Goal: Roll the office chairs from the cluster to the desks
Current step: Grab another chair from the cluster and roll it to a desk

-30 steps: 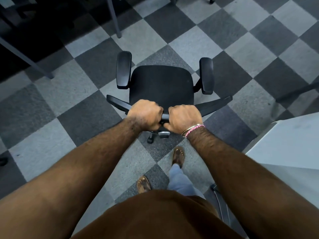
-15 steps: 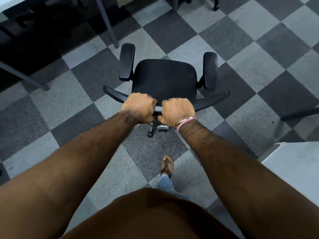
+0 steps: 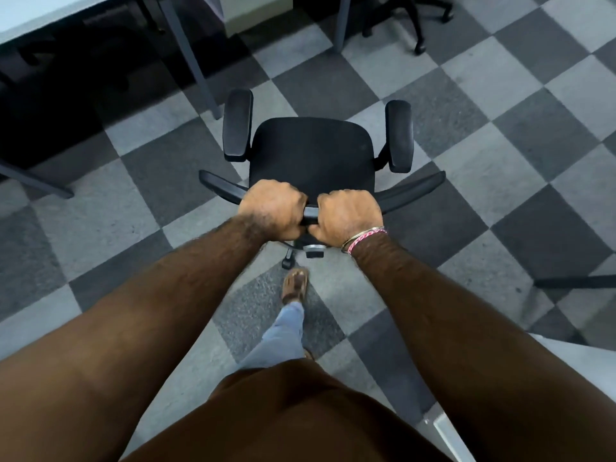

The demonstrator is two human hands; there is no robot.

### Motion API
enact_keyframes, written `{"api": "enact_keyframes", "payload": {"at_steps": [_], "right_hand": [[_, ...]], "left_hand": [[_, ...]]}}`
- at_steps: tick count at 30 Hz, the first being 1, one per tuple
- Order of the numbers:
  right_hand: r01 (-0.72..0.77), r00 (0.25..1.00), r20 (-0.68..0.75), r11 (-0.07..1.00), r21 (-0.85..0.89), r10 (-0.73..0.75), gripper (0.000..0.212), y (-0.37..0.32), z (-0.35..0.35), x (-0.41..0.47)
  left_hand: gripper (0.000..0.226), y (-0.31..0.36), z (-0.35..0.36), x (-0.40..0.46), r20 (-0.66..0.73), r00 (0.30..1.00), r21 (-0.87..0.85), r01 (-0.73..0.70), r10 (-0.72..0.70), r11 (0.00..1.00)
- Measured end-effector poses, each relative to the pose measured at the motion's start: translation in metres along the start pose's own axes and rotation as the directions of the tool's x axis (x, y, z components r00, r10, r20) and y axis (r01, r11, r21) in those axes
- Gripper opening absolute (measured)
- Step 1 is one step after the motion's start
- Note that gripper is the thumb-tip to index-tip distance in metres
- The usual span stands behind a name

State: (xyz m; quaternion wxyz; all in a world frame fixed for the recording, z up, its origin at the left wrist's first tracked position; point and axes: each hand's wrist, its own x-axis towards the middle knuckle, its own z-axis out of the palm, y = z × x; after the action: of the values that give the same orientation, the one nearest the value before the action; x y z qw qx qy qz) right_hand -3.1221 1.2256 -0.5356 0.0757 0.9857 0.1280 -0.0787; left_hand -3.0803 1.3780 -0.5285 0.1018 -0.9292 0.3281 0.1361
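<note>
Two hands hold one office chair point(image 3: 310, 151) by the top edge of its backrest point(image 3: 413, 191), and I go from the left side to the right. At the far left stands a desk point(image 3: 40, 11) with a slanted metal leg point(image 3: 191, 58) that comes down just beside the left armrest point(image 3: 238, 125) of the chair. The left hand point(image 3: 271, 210) has its fingers curled tightly around the backrest edge, and the right hand point(image 3: 348, 216), with bracelets point(image 3: 365, 238) on the wrist, grips the same edge just beside it. The chair stands in the middle of the checkered carpet point(image 3: 500, 161), near the desk but not yet under it. One foot in a sandal point(image 3: 295, 285) is close behind the wheels. At the far right another chair base point(image 3: 423, 18) is parked. I think the main risk is that the left armrest strikes the desk leg if the push goes too far left; the foot could also catch a wheel.
</note>
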Motion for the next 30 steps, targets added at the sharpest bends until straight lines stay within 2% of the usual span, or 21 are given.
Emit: {"api": "enact_keyframes", "payload": {"at_steps": [7,18,24,30], "right_hand": [[-0.007,1.000,-0.024,1.000,-0.018,0.007,0.043,0.070,-0.007,0.125],[0.002,0.999,-0.037,0.999,0.047,0.000,0.044,0.162,-0.026,0.302],[0.037,0.999,-0.042,0.998,0.048,-0.035,0.041,0.204,-0.031,0.371],[0.113,0.993,-0.046,0.993,0.015,-0.113,0.044,0.259,-0.034,0.431]], "left_hand": [[0.031,-0.059,-0.035,0.122,0.001,1.000,-0.011,0.019,-0.019,1.000],[0.024,-0.153,-0.078,0.292,-0.020,0.999,-0.048,0.024,-0.025,0.999],[0.020,-0.181,-0.095,0.361,0.000,0.998,-0.057,0.063,-0.063,0.996],[0.017,-0.190,-0.114,0.426,0.008,0.986,-0.085,0.166,-0.166,0.983]]}}
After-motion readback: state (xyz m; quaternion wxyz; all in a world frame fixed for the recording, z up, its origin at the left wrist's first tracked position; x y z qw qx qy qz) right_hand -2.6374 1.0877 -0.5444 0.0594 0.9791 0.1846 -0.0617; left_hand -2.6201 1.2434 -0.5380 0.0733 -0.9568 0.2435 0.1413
